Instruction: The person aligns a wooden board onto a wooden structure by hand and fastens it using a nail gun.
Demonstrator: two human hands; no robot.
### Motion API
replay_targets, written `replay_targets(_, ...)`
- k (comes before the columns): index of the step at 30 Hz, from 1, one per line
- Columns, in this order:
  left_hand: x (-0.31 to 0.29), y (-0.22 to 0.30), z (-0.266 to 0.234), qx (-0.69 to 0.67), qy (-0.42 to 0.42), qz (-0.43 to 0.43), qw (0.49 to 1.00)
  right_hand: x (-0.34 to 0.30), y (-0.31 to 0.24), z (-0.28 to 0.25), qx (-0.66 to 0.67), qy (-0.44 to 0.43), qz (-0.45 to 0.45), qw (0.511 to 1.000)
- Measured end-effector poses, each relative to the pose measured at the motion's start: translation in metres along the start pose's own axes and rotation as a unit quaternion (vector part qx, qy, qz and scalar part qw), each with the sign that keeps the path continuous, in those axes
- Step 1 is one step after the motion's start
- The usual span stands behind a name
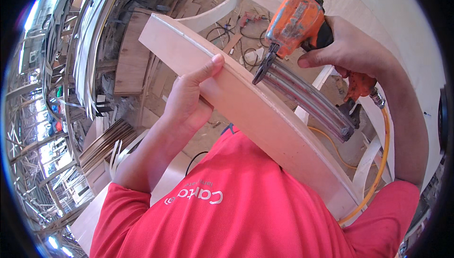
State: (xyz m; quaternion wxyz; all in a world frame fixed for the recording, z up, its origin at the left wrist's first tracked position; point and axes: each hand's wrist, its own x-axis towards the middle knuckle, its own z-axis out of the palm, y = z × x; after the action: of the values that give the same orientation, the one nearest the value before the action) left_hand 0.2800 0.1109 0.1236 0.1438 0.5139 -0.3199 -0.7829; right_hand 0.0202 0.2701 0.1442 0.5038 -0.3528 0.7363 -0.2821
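Your right fingers [321, 56] wrap the orange nail gun [294, 25], nose beside the long far edge of the diagonal wooden board [279, 116] your left fingers [206, 70] clasp.

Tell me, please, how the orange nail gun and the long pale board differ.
The nail gun is scuffed orange and grey; the board is pale wood.
The nail gun is bulky, with a yellow hose attached; the board is long and narrow.
The right hand grips the nail gun; the left hand grips the board.
Both are held.
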Motion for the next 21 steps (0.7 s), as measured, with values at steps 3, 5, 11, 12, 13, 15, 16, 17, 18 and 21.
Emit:
replay_targets(3, 0.0048, -0.0012, -0.0052, -0.009, -0.035, 0.0, 0.999, -0.0013, 0.002, 0.0023, -0.003, 0.022, -0.019, 1.0)
replay_targets(5, 0.0052, -0.0011, -0.006, -0.007, -0.028, 0.0, 1.0, -0.0037, -0.0015, 0.0064, -0.011, 0.038, -0.019, 0.999)
replay_targets(11, 0.0076, -0.0027, -0.0083, -0.007, -0.012, -0.002, 1.0, -0.0041, -0.0026, 0.0024, -0.007, 0.015, -0.007, 1.0)
replay_targets(12, 0.0074, -0.0031, -0.0079, -0.009, -0.007, 0.0, 1.0, -0.0046, -0.0024, 0.0022, -0.01, 0.016, 0.001, 1.0)
replay_targets(13, 0.0074, -0.0036, -0.0077, -0.009, -0.007, 0.0, 1.0, -0.0051, -0.0019, 0.0021, -0.01, 0.016, 0.001, 1.0)
replay_targets(15, 0.0078, -0.0036, -0.0092, -0.015, -0.027, 0.009, 0.999, -0.0058, -0.0037, 0.0028, -0.025, 0.024, -0.009, 0.999)
replay_targets(16, 0.0071, -0.003, -0.0093, -0.016, -0.029, 0.008, 0.999, -0.0063, -0.0049, 0.003, -0.027, 0.025, -0.008, 0.999)
replay_targets(17, 0.0059, -0.0023, -0.0084, -0.01, -0.023, 0.007, 1.0, -0.0067, -0.0049, 0.0031, -0.031, 0.033, -0.004, 0.999)
replay_targets(18, 0.005, -0.0019, -0.0079, -0.004, -0.018, 0.005, 1.0, -0.007, -0.0047, 0.0031, -0.036, 0.042, 0.001, 0.998)
replay_targets(21, 0.0063, -0.0034, -0.0066, -0.008, -0.007, 0.008, 1.0, -0.0034, 0.002, 0.0014, -0.041, 0.022, 0.002, 0.999)
